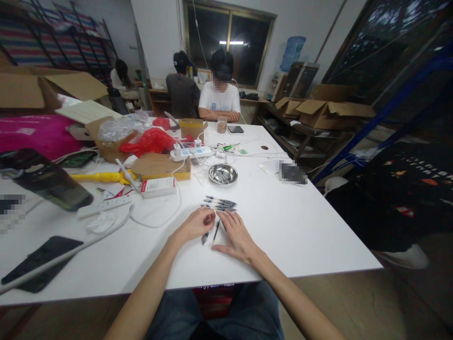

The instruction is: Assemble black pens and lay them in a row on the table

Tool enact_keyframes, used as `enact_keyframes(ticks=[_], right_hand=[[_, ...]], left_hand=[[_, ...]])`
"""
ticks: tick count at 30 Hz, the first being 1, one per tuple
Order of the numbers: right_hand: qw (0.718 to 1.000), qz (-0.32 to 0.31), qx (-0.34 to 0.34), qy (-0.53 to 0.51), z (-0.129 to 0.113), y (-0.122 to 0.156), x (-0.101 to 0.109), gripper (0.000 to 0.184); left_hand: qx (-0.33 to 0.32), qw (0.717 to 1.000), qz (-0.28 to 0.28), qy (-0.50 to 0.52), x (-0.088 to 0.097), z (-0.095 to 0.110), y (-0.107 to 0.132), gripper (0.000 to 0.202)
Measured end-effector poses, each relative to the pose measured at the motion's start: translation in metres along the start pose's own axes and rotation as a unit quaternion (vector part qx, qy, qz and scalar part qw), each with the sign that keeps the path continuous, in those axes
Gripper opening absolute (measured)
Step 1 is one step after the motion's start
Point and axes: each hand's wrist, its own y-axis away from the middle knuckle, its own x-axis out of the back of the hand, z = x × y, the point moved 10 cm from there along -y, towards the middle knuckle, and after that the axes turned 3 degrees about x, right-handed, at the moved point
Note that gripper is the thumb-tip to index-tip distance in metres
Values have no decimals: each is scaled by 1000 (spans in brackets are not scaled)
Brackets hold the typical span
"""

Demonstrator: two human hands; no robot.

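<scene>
On the white table point(290, 231), my left hand point(196, 224) has its fingers curled together. Whatever its fingertips may hold is too small to make out. Just below them a short dark, clear pen part point(205, 238) shows; whether it is held or lying down I cannot tell. My right hand point(237, 238) spans a thin dark pen refill point(216, 231) lengthwise, with the thumb at its near end and the fingertips at its far end. Beyond both hands several black pens point(221, 204) lie side by side. Farther off stands a round steel bowl point(222, 174) with small dark parts inside.
Left of my hands are a power strip point(104, 207), a grey cable, a small white box point(158, 187) and a black phone point(44, 262). A cardboard tray point(159, 166), red bags point(150, 144) and a white socket block point(191, 152) lie farther back. A person point(219, 101) sits opposite.
</scene>
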Motion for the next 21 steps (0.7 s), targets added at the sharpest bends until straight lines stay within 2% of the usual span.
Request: enact_keyframes(ticks=[6, 14, 21], right_hand=[[999, 15, -1, 32, -9, -3, 3, 109], [1000, -10, 1, 25, -18, -10, 0, 105], [998, -52, 18, 6, -12, -10, 0, 107]], left_hand=[[-2, 1000, 7, -15, 0, -4, -1, 4], [29, 1000, 8, -9, 1, -8, 0, 12], [32, 999, 27, -4, 6, -6, 0, 9]])
